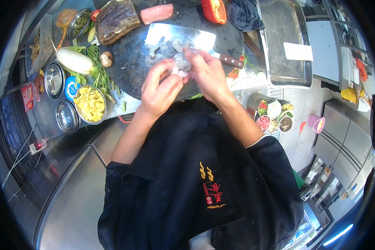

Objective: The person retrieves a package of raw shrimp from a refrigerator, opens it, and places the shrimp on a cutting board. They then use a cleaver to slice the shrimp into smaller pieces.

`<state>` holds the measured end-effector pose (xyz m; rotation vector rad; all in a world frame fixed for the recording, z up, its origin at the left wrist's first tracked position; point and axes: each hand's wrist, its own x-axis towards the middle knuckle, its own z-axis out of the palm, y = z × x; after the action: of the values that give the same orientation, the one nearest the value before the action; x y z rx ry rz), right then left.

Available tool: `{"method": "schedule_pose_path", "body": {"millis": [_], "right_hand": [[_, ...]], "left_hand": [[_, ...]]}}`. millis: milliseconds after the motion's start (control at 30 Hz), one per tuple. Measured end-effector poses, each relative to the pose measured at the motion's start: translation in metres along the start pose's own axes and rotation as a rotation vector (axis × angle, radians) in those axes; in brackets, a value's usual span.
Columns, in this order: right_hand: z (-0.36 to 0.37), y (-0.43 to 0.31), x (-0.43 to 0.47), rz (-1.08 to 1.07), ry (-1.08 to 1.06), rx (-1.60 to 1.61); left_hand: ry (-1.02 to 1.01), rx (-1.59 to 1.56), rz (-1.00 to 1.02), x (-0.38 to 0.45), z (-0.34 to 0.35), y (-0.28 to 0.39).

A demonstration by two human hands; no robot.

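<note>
Both of my hands meet over a dark round chopping board [125, 73], near its front edge. My left hand [162, 86] pinches a pale peeled shrimp [178, 72] between thumb and fingers. At the same shrimp, my right hand [206, 70] has its fingertips closed; which part they hold is hidden. Just behind my fingers lies a pile of raw grey shrimp [164, 50], partly against the blade of a Chinese cleaver [193, 36]. The cleaver lies flat, its wooden handle pointing right. A block of pink meat [157, 13] and a cut red bell pepper [215, 12] lie farther back.
To the left are a white radish [75, 61], a mushroom [106, 59], green stalks [101, 70], a bowl of yellow cubes [90, 104] and stacked metal bowls [66, 117]. A dark slab [117, 22] sits at the back left. A dark cloth [245, 14] and a metal tray [289, 70] are at the right.
</note>
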<state>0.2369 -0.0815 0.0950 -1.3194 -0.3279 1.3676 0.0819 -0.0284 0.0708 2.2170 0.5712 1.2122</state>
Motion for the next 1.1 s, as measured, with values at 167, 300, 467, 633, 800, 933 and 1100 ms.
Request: {"method": "schedule_pose_path", "body": {"millis": [167,300,467,633,800,933,1100], "right_hand": [[-0.005,0.001,0.0,-0.064,0.031,0.042],[-0.006,0.002,0.007,-0.014,0.029,0.138],[-0.024,0.0,-0.003,-0.121,0.043,-0.135],[-0.033,0.011,-0.008,-0.37,0.147,-0.414],[-0.032,0.021,-0.009,-0.578,0.263,-0.408],[-0.03,0.02,-0.013,-0.634,0.321,-0.452],[-0.026,0.024,-0.012,-0.67,0.319,-0.417]], "left_hand": [[0.099,-0.493,-0.405,-0.003,0.004,0.007],[0.058,-0.611,-0.656,0.002,0.013,0.013],[-0.076,-0.648,-0.835,0.006,0.016,0.023],[-0.195,-0.576,-0.816,0.013,0.026,0.027],[-0.161,-0.424,-0.621,0.015,0.032,0.037],[-0.126,-0.359,-0.522,0.017,0.032,0.04],[-0.141,-0.359,-0.498,0.019,0.029,0.039]]}}
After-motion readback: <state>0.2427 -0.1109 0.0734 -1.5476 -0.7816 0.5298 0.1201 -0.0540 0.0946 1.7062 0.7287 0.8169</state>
